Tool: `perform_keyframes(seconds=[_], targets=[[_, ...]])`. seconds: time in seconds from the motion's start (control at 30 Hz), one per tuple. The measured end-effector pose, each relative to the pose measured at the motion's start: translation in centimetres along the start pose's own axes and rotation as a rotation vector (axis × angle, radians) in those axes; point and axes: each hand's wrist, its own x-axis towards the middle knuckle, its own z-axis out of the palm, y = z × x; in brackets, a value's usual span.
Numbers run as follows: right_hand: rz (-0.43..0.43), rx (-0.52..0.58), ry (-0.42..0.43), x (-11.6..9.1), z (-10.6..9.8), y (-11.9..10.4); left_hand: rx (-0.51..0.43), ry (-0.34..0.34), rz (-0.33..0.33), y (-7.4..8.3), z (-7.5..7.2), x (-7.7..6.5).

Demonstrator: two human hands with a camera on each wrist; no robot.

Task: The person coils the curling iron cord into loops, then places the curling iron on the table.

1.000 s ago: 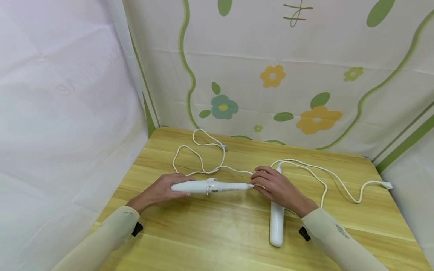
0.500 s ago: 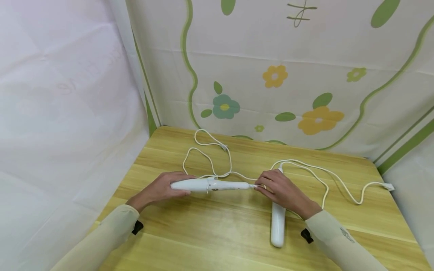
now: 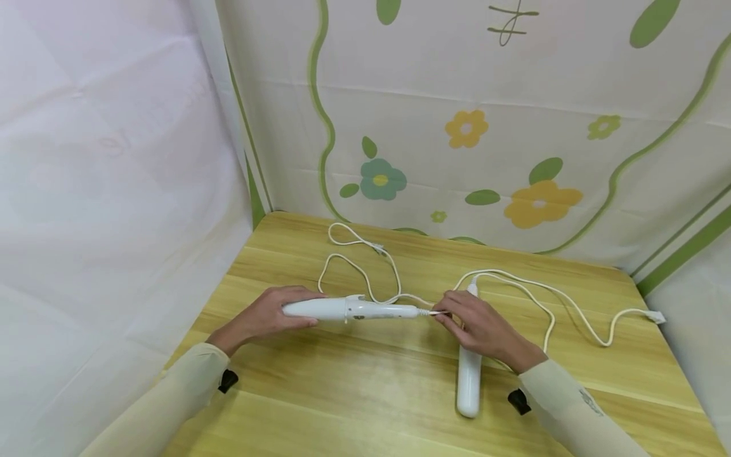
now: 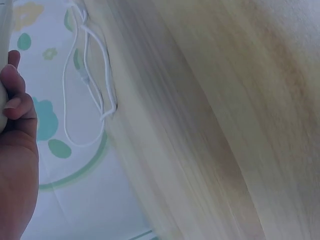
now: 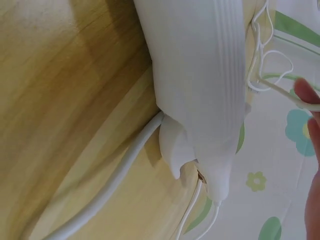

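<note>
The table (image 3: 325,400), near edge cut off, extends around a white hair iron (image 3: 377,311); a second iron (image 3: 469,384) lies partly hidden by the right hand (image 3: 476,322). The left hand (image 3: 276,312) grips the first; the right pinches that iron's cord (image 3: 438,313).

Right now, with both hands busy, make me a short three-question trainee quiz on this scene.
1. Count: how many white corded tools show in the head view?
2. Choose: what does the right hand pinch? A) a plug B) a white cord C) a sleeve
3. True or false: the left hand grips the tool partly hidden under the right hand.

Key:
1. Two: the held tool and the lying tool.
2. B.
3. False; it grips the held tool.
</note>
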Motion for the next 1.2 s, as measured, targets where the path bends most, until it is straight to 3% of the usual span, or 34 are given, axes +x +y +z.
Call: perform_keyframes(seconds=[0.13,0.3,0.5,0.8,1.03,1.2], targets=[[0.012,0.086,0.026,-0.3,-0.2,-0.2,0.001,0.003,-0.030,0.0,-0.3,-0.2],[0.056,0.115,0.103,-0.6,-0.4,-0.3,0.001,0.010,-0.045,0.3,-0.5,-0.2],[0.157,0.141,0.128,-0.7,-0.2,-0.6,-0.040,0.045,-0.095,0.3,-0.6,-0.3],[0.347,0.365,0.179,-0.9,-0.1,-1.0,-0.142,0.071,-0.165,0.0,-0.9,-0.8],[0.206,0.305,0.253,-0.7,-0.1,-1.2,-0.169,0.058,-0.182,0.0,-1.0,-0.9],[0.170,0.267,0.264,-0.6,0.0,-1.4,-0.159,0.033,-0.192,0.0,-1.0,-1.3]])
